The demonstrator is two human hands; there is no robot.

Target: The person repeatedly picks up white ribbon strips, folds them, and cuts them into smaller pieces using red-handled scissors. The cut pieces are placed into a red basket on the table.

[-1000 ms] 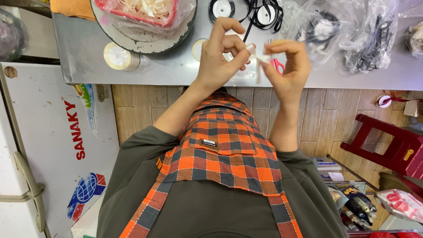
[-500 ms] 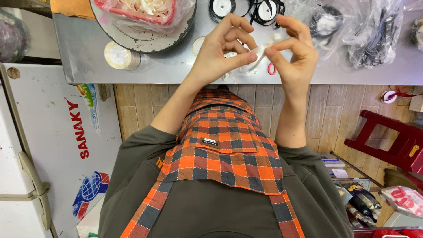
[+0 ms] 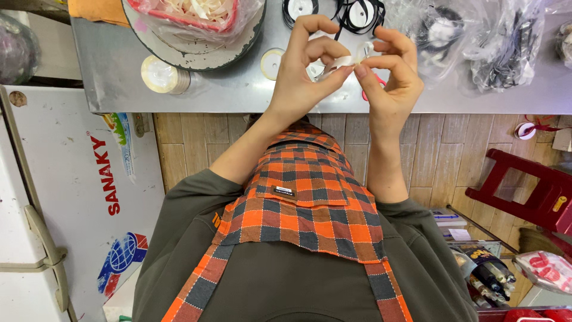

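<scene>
Only one view here: the camera sat on the person's head and looked steeply down over the chest, so the orange-and-grey checked fabric apron (image 3: 301, 203) filled the lower middle of the frame, very close to the lens. The grey metal worktable (image 3: 238, 95) ran across the top edge, beyond the apron and farther from the lens. The left hand (image 3: 304, 71) and right hand (image 3: 390, 80) met over that table, just above the apron. Left of the apron was a white chest freezer (image 3: 65, 197); right of it a red plastic stool (image 3: 530, 191) on the wood-look floor.
</scene>
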